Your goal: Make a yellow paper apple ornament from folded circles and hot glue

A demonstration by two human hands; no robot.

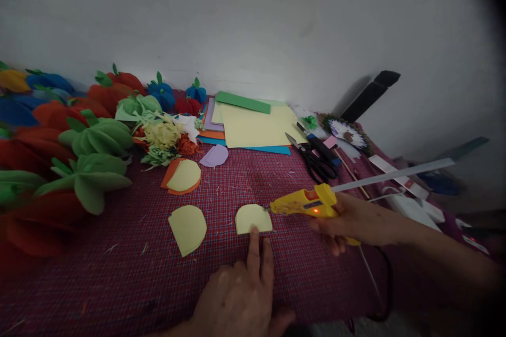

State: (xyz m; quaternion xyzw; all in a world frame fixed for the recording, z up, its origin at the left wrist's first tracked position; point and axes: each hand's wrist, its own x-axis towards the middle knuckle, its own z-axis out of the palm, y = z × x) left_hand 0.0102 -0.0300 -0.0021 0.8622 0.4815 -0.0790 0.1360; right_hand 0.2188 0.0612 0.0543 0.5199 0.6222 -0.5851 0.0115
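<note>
My right hand (348, 221) is wrapped round a yellow hot glue gun (304, 202) with a lit orange light and a long glue stick (395, 175) out of its back. The gun's nozzle is at the right edge of a pale yellow paper piece (253, 217) with a rounded top. My left hand (241, 289) has its index finger stretched out, its tip on that paper's lower edge, and grips nothing. Left of it lies a small stack of similar yellow cutouts (188, 229). Behind that are orange and yellow cutouts (184, 176) and lilac ones (216, 155).
Paper pumpkins (95, 137) crowd the left side beside crumpled paper scraps (162, 134). Coloured sheets (256, 126) lie against the wall. Black scissors (312, 160) are behind the glue gun. A white power strip (415, 210) and the gun's cord (369, 274) lie at right.
</note>
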